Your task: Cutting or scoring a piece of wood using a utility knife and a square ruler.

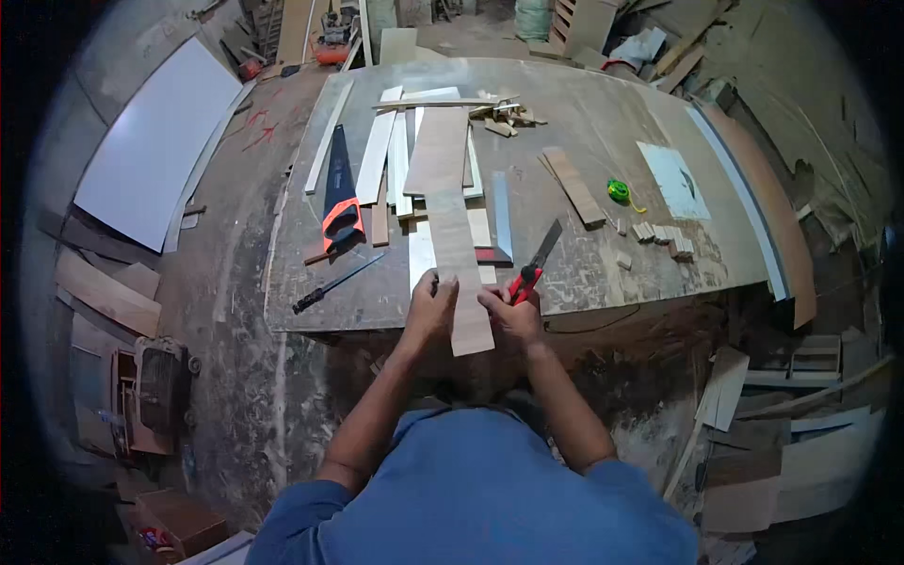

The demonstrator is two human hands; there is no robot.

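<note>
A long, thin plywood strip reaches from the stack of boards over the near edge of the workbench. My left hand is closed on its left edge, thumb on top. On the strip's right side, my right hand is closed around a red-handled folding saw, its grey blade pointing away and to the right. The fingertips of that hand also touch the strip's right edge. Under and beside the strip lie white and brown boards. A try square rests just right of the strip.
On the workbench, a handsaw and a thin dark-handled tool lie left. To the right are a plank, a green tape measure, small wood blocks and a pale sheet. Offcuts sit at the back.
</note>
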